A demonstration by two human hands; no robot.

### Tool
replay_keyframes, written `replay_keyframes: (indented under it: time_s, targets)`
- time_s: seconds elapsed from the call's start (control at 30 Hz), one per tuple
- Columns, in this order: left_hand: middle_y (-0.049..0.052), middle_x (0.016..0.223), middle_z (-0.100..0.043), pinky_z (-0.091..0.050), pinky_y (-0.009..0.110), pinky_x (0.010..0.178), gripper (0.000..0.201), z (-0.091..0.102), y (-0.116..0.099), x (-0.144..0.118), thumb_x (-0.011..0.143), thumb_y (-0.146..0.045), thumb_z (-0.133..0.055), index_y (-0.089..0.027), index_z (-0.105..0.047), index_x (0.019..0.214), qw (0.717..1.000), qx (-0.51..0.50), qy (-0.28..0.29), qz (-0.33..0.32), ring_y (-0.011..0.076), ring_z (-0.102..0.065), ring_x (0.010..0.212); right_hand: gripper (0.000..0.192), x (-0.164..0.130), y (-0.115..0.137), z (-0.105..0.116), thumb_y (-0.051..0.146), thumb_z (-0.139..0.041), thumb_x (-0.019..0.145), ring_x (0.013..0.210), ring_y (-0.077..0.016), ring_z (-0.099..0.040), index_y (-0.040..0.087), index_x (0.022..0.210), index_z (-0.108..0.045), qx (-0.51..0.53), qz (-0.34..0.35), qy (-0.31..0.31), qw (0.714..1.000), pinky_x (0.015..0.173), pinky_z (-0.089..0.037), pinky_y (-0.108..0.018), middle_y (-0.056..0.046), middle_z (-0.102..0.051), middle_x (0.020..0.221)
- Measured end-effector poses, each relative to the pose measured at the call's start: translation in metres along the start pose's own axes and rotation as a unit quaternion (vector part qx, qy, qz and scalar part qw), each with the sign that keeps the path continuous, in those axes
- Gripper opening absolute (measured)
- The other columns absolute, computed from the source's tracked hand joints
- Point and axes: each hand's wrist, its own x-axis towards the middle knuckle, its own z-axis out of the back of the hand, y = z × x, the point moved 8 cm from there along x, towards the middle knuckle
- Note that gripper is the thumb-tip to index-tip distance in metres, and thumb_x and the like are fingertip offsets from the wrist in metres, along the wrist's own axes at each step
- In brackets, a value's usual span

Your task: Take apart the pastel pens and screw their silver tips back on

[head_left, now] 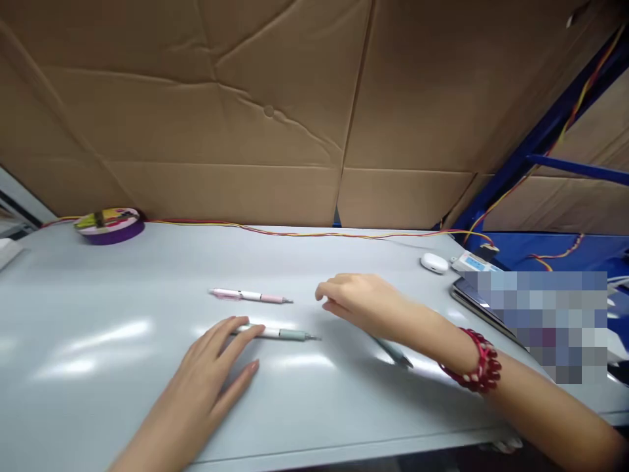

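My left hand (221,360) lies palm down with its fingers spread. Its fingertips touch the rear part of a white and green mechanical pencil (289,334), whose metal tip points right. Farther back lies a white and pink mechanical pencil (253,296), apart from both hands. My right hand (356,298) hovers over the table, fingers bent down and thumb a little apart, with nothing visible between them. Beneath that wrist, a dark green pen-like thing (396,354) shows only its lower end; my hand and forearm hide the rest. A red beaded bracelet (479,367) circles my right wrist.
A round purple tape roll (111,226) sits at the back left of the grey table (122,393). At the right are a white earbud case (434,263), a phone-like device (479,305) and a blurred patch. Twisted wires (295,233) run along the cardboard wall (236,131).
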Motion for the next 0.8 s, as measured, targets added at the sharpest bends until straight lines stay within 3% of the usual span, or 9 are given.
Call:
replay_keyframes:
  time_s: [0.17, 0.4, 0.53, 0.63, 0.8]
  targets:
    - [0.001, 0.134, -0.041, -0.044, 0.045, 0.095, 0.043, 0.0, 0.004, 0.0, 0.088, -0.041, -0.044, -0.038, -0.039, 0.131, 1.0, -0.001, -0.01, 0.012, 0.0279, -0.041, 0.121, 0.004, -0.004, -0.028, -0.02, 0.024, -0.056, 0.087, 0.069, -0.0135, -0.057, 0.021, 0.09, -0.058, 0.024, -0.01, -0.025, 0.999, 0.059, -0.038, -0.024, 0.001, -0.063, 0.082]
    - [0.001, 0.126, -0.048, -0.045, 0.044, 0.09, 0.038, -0.001, 0.011, 0.0, 0.089, -0.043, -0.042, -0.039, -0.042, 0.127, 0.999, -0.013, -0.041, 0.027, 0.028, -0.045, 0.115, 0.008, -0.005, -0.031, -0.036, 0.013, -0.052, 0.083, 0.066, -0.0126, -0.052, 0.021, 0.081, -0.054, 0.046, -0.019, -0.038, 0.998, 0.056, -0.034, -0.023, 0.002, -0.058, 0.075]
    - [0.0, 0.119, -0.051, -0.046, 0.042, 0.087, 0.039, -0.002, 0.012, 0.001, 0.086, -0.042, -0.047, -0.041, -0.043, 0.125, 0.998, -0.01, -0.057, 0.001, 0.0272, -0.05, 0.107, 0.007, -0.005, -0.036, -0.036, 0.015, -0.052, 0.083, 0.065, -0.0129, -0.05, 0.02, 0.078, -0.05, 0.046, -0.042, -0.051, 0.997, 0.054, -0.032, -0.023, 0.001, -0.057, 0.074]
    - [0.002, 0.119, -0.05, -0.042, 0.044, 0.09, 0.035, -0.002, 0.015, 0.0, 0.088, -0.042, -0.043, -0.038, -0.045, 0.123, 0.997, -0.023, -0.073, 0.026, 0.0279, -0.048, 0.109, 0.01, -0.005, -0.038, -0.037, 0.017, -0.05, 0.083, 0.063, -0.0126, -0.048, 0.02, 0.075, -0.046, 0.052, -0.056, -0.06, 0.995, 0.052, -0.029, -0.022, 0.001, -0.056, 0.071]
    - [0.002, 0.119, -0.049, -0.041, 0.044, 0.09, 0.033, -0.001, 0.011, 0.001, 0.089, -0.043, -0.041, -0.038, -0.045, 0.121, 0.997, -0.035, -0.061, 0.035, 0.0278, -0.047, 0.11, 0.013, -0.004, -0.037, -0.043, 0.009, -0.046, 0.081, 0.062, -0.0119, -0.046, 0.02, 0.074, -0.043, 0.057, -0.05, -0.063, 0.995, 0.053, -0.029, -0.022, 0.002, -0.055, 0.071]
